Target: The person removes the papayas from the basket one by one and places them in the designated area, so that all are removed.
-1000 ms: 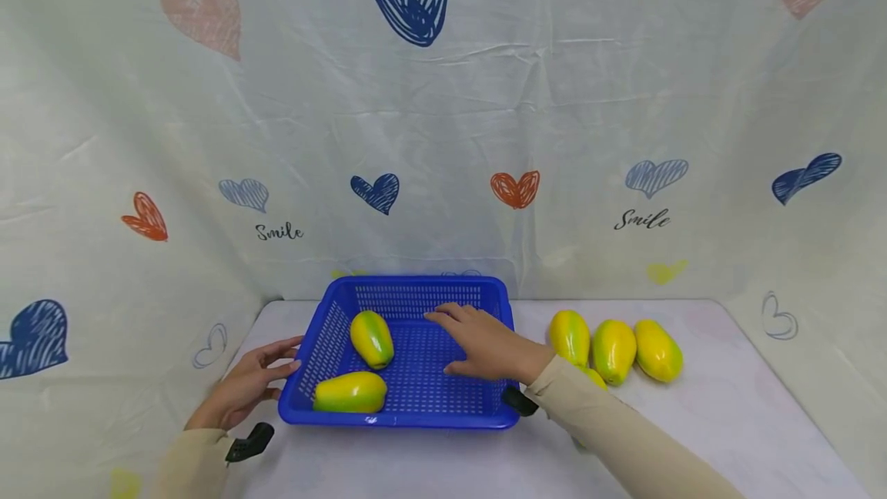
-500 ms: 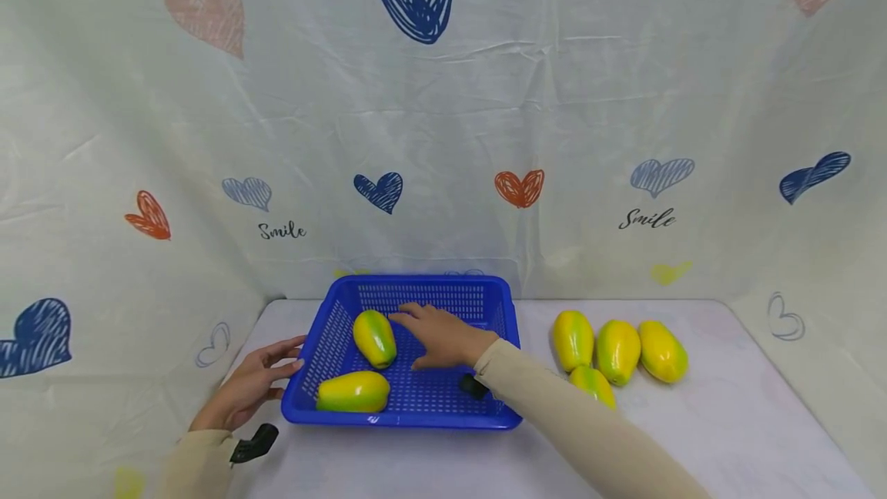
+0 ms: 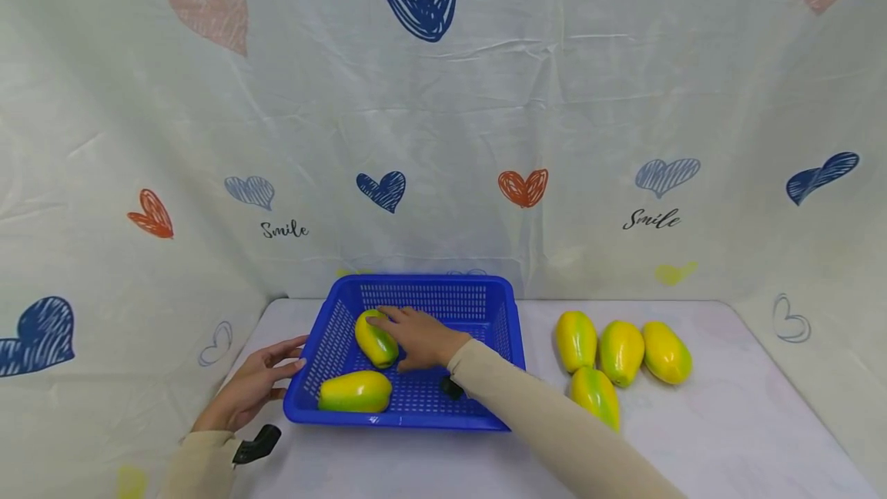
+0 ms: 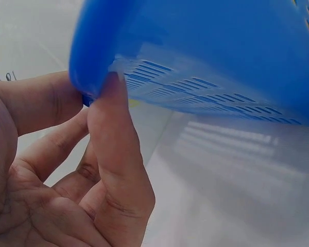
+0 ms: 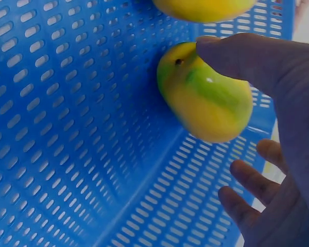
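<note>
A blue plastic basket (image 3: 409, 420) stands on the table with two yellow-green papayas inside. My left hand (image 3: 251, 385) is at its left side, thumb and a finger pinching the basket rim (image 4: 98, 62). Inside the basket, my right hand (image 3: 424, 339) reaches over the rear papaya (image 3: 373, 345), its fingers spread. In the right wrist view the thumb overlaps this papaya (image 5: 211, 105), while the other fingers stand apart from it; whether the thumb touches is unclear. The second papaya (image 3: 356, 391) lies sideways along the front wall.
Right of the basket, several more papayas (image 3: 620, 353) lie grouped on the white table (image 3: 734, 422). Behind, a pale curtain (image 3: 443, 114) printed with hearts hangs at the table's back edge. The right sleeve (image 3: 554, 414) crosses the basket's front right corner.
My right hand has moved left across the basket to the rear papaya. The left hand keeps its place at the rim, and the papayas lie where they were.
</note>
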{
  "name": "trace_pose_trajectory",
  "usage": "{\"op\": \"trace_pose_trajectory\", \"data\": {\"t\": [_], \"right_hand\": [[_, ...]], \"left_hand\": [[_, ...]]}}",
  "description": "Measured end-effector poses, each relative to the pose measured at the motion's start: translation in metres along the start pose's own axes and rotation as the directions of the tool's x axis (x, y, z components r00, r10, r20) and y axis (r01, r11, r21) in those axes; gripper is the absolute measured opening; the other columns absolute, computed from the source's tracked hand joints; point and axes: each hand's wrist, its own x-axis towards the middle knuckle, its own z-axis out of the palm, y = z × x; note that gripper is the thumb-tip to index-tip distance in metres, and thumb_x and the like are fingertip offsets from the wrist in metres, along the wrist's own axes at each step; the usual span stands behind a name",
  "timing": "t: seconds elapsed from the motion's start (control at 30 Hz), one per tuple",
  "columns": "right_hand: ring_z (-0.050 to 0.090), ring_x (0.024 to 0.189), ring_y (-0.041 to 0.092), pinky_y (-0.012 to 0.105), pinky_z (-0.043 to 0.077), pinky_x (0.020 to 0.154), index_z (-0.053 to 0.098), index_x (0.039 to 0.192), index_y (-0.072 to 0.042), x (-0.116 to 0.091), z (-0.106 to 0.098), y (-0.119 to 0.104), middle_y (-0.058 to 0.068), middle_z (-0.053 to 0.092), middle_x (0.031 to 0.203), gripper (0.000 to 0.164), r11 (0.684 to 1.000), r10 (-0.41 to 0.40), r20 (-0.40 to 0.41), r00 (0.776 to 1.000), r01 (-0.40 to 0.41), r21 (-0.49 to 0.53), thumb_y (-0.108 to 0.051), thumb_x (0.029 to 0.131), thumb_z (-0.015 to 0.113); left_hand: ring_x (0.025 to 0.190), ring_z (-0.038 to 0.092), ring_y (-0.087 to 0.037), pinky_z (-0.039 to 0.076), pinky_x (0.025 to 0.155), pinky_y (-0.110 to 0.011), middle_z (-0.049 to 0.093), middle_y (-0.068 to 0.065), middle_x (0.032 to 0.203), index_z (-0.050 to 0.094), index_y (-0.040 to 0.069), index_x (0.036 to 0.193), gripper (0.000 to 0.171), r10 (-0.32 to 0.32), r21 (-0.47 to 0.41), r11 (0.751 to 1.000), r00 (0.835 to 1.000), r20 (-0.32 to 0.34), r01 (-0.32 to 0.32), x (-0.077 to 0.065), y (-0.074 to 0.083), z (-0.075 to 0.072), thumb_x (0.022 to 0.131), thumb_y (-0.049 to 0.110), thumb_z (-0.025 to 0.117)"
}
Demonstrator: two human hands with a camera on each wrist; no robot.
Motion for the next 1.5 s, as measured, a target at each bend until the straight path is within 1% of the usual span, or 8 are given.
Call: {"op": "trace_pose_trajectory", "data": {"t": [0.2, 0.4, 0.7, 0.83, 1.0, 1.17, 1.37, 1.5], "right_hand": [[0.044, 0.148, 0.027, 0.039, 0.041, 0.121, 0.033, 0.167, -0.028, 0.009, 0.006, -0.003, 0.003, 0.03, 0.172, 0.095, 0.999, -0.002, 0.021, 1.0, 0.003, -0.049, -0.033, 0.09, 0.087], [0.043, 0.148, 0.024, 0.037, 0.04, 0.121, 0.031, 0.168, -0.031, 0.015, 0.011, -0.004, 0.0, 0.028, 0.173, 0.094, 0.993, 0.026, 0.043, 0.999, -0.021, -0.117, -0.036, 0.091, 0.085], [0.04, 0.15, 0.022, 0.038, 0.039, 0.122, 0.037, 0.164, -0.029, 0.022, 0.013, -0.007, 0.0, 0.028, 0.172, 0.084, 0.981, 0.046, 0.03, 0.999, -0.039, -0.191, -0.039, 0.094, 0.082], [0.042, 0.15, 0.019, 0.036, 0.039, 0.122, 0.042, 0.161, -0.027, 0.028, 0.013, -0.009, -0.001, 0.033, 0.17, 0.078, 0.973, 0.029, 0.006, 1.0, -0.026, -0.23, -0.044, 0.095, 0.079], [0.045, 0.146, 0.017, 0.034, 0.039, 0.121, 0.045, 0.159, -0.028, 0.033, 0.017, -0.013, -0.002, 0.042, 0.164, 0.077, 0.96, 0.02, -0.02, 1.0, -0.024, -0.279, -0.048, 0.094, 0.079], [0.047, 0.143, 0.019, 0.035, 0.041, 0.12, 0.047, 0.158, -0.03, 0.034, 0.015, -0.016, -0.002, 0.046, 0.158, 0.078, 0.959, 0.05, -0.021, 0.999, -0.054, -0.279, -0.049, 0.091, 0.082], [0.043, 0.149, 0.026, 0.04, 0.041, 0.121, 0.047, 0.157, -0.028, 0.035, 0.014, -0.012, 0.0, 0.044, 0.161, 0.079, 0.976, 0.086, -0.008, 0.996, -0.086, -0.202, -0.045, 0.09, 0.083], [0.047, 0.146, 0.027, 0.039, 0.045, 0.118, 0.049, 0.156, -0.025, 0.035, 0.016, -0.007, 0.002, 0.048, 0.158, 0.08, 0.984, 0.081, -0.015, 0.997, -0.082, -0.155, -0.042, 0.087, 0.086]], "left_hand": [[0.098, 0.066, -0.02, 0.06, 0.083, -0.035, 0.047, -0.029, 0.149, 0.032, -0.002, 0.163, 0.064, 0.004, -0.005, 1.0, 1.0, 0.002, -0.004, -0.001, -0.001, 0.0, 0.109, 0.017, 0.06], [0.097, 0.066, -0.02, 0.06, 0.082, -0.035, 0.047, -0.029, 0.15, 0.032, -0.002, 0.163, 0.064, 0.0, -0.019, 1.0, 1.0, 0.001, 0.0, -0.002, 0.0, 0.001, 0.109, 0.018, 0.06], [0.097, 0.066, -0.02, 0.06, 0.082, -0.035, 0.047, -0.028, 0.149, 0.033, -0.002, 0.163, 0.063, 0.0, -0.026, 1.0, 1.0, -0.008, 0.0, -0.003, 0.0, 0.001, 0.109, 0.017, 0.059], [0.096, 0.067, -0.02, 0.061, 0.082, -0.035, 0.048, -0.028, 0.148, 0.034, -0.003, 0.163, 0.062, 0.005, -0.032, 0.999, 1.0, -0.01, -0.006, -0.004, 0.0, 0.003, 0.109, 0.017, 0.06], [0.097, 0.067, -0.021, 0.061, 0.083, -0.035, 0.048, -0.028, 0.149, 0.033, -0.003, 0.163, 0.063, 0.005, -0.036, 0.999, 1.0, -0.011, -0.005, -0.005, -0.001, 0.004, 0.109, 0.017, 0.059], [0.096, 0.067, -0.02, 0.061, 0.082, -0.035, 0.049, -0.027, 0.148, 0.034, -0.002, 0.163, 0.062, 0.0, -0.052, 0.999, 1.0, -0.014, -0.001, -0.005, -0.003, 0.003, 0.109, 0.016, 0.059], [0.095, 0.068, -0.02, 0.062, 0.082, -0.035, 0.05, -0.026, 0.147, 0.034, -0.003, 0.163, 0.062, -0.002, -0.064, 0.998, 1.0, -0.021, 0.001, -0.004, -0.004, 0.003, 0.109, 0.016, 0.059], [0.096, 0.068, -0.02, 0.062, 0.083, -0.035, 0.05, -0.026, 0.146, 0.035, -0.002, 0.162, 0.061, -0.004, -0.061, 0.998, 1.0, -0.024, 0.002, -0.003, -0.004, 0.004, 0.109, 0.016, 0.06]]}}
